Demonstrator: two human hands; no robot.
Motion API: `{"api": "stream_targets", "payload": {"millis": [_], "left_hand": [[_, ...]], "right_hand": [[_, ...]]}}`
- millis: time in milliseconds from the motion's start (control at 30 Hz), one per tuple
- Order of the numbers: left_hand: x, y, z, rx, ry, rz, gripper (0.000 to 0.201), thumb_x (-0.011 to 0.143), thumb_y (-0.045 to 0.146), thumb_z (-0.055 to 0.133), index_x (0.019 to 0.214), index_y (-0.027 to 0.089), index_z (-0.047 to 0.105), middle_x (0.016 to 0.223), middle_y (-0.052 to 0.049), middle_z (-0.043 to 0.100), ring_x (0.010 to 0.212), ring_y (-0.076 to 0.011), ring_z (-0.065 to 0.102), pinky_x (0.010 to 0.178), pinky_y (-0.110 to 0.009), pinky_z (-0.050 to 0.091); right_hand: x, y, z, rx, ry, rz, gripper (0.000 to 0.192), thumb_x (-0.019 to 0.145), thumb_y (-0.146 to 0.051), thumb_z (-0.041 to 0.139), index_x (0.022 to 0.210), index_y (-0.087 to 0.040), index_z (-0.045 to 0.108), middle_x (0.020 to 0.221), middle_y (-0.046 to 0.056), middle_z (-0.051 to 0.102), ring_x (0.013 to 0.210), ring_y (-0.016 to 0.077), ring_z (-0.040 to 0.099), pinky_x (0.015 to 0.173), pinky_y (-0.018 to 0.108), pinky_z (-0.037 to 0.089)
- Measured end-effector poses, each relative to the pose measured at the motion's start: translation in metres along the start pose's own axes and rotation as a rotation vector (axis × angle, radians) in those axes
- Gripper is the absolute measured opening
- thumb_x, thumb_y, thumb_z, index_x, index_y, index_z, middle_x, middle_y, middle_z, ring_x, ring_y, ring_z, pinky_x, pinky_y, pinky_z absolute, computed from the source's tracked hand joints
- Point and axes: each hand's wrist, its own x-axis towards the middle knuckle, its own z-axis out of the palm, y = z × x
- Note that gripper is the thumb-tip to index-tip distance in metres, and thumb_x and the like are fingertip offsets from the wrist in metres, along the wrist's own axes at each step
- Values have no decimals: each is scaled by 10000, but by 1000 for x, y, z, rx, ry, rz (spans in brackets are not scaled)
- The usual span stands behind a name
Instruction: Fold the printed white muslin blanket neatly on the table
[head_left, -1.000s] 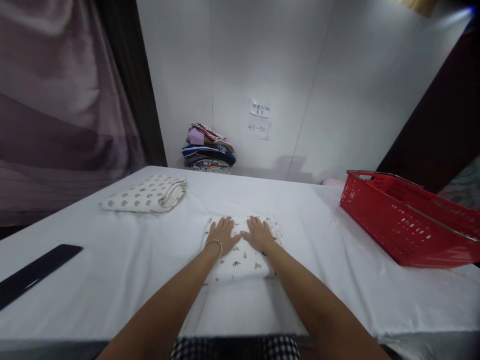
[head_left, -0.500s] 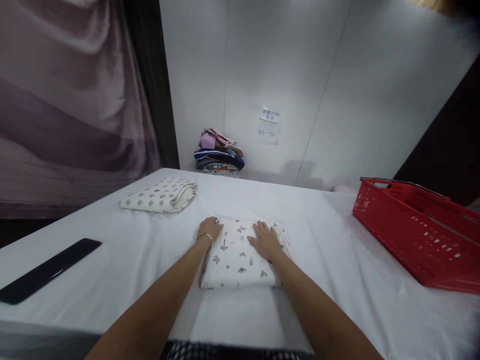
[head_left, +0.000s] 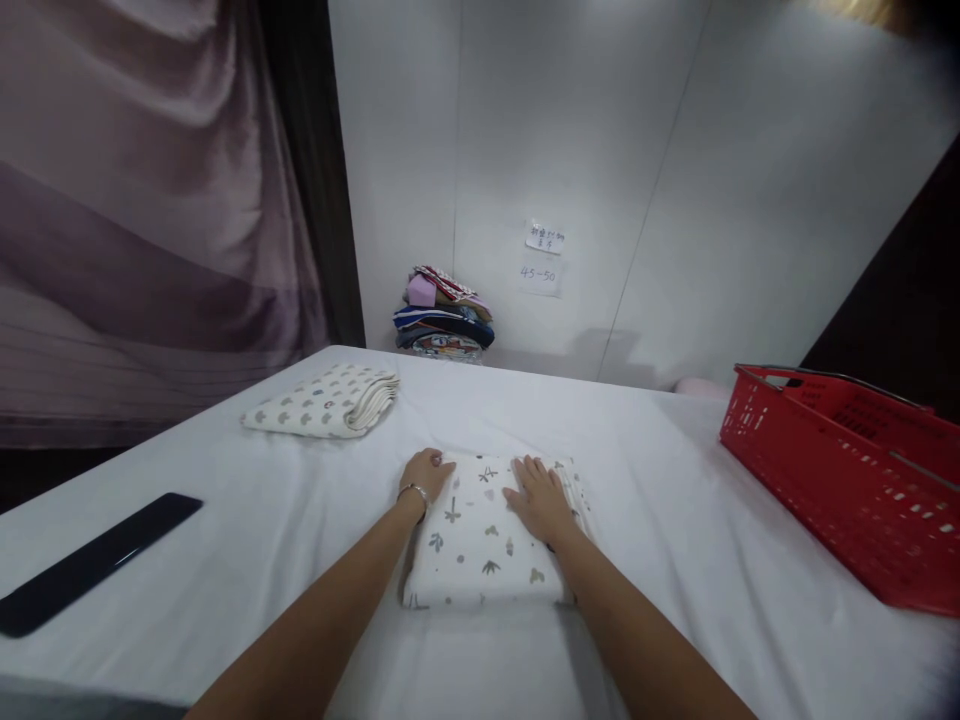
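Note:
A folded white cloth (head_left: 480, 560) printed with small grey and beige plant shapes lies in front of me on the table. At its far left corner, my left hand (head_left: 424, 478), with a bracelet at the wrist, has its fingers curled in and its thumb on the cloth's edge. My right hand (head_left: 541, 500) rests flat on the far right part of the same cloth, fingers stretched out. Part of the cloth's right side is hidden under that hand and forearm.
Another folded cloth (head_left: 322, 402) with grey motifs lies at the far left of the white-covered table (head_left: 645, 450). A flat black strip (head_left: 97, 565) is at the left, a red basket (head_left: 840, 480) at the right. Stacked textiles (head_left: 444, 318) stand by the wall behind.
The camera view has tilted slightly, so everything sits a little lower and further right. My left fingers have curled in at the cloth's corner. My right hand stays flat on it.

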Motion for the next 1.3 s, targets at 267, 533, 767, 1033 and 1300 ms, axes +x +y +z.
{"api": "stream_targets", "payload": {"millis": [267, 533, 767, 1033, 1300], "left_hand": [[12, -4, 1, -58, -82, 171, 282, 708, 227, 522, 970, 167, 607, 1042, -52, 579, 949, -161, 536, 884, -261, 394], [30, -14, -16, -119, -217, 276, 198, 646, 236, 539, 795, 174, 653, 823, -28, 645, 821, -173, 575, 792, -278, 440], [28, -14, -18, -223, -234, 323, 142, 640, 271, 513, 717, 189, 599, 983, -24, 625, 902, -178, 557, 792, -280, 428], [36, -7, -25, -350, -290, 223, 194, 595, 348, 558, 677, 174, 588, 640, 17, 595, 627, -139, 529, 649, -266, 424], [41, -4, -21, -470, -374, 204, 349, 632, 417, 531, 863, 162, 588, 776, -20, 622, 719, -137, 552, 710, -268, 430]], "right_hand": [[0, 1, 2, 10, 7, 2, 624, 856, -562, 241, 1392, -246, 197, 1457, 13, 129, 1342, 186, 54, 1067, 367, 35], [1, 3, 5, 32, 20, 1, 636, 850, -559, 262, 1389, -224, 221, 1452, 15, 149, 1341, 189, 70, 1074, 367, 33], [1, 4, 5, 59, 17, 2, 636, 848, -565, 259, 1384, -222, 243, 1450, 10, 151, 1341, 191, 72, 1077, 371, 33], [-1, 2, 2, 69, 7, 13, 627, 847, -544, 277, 1379, -212, 258, 1449, 5, 153, 1342, 186, 74, 1080, 358, 34], [-1, 2, 0, 60, 9, 5, 613, 849, -528, 291, 1363, -193, 294, 1444, 25, 180, 1340, 190, 83, 1075, 357, 42]]}}
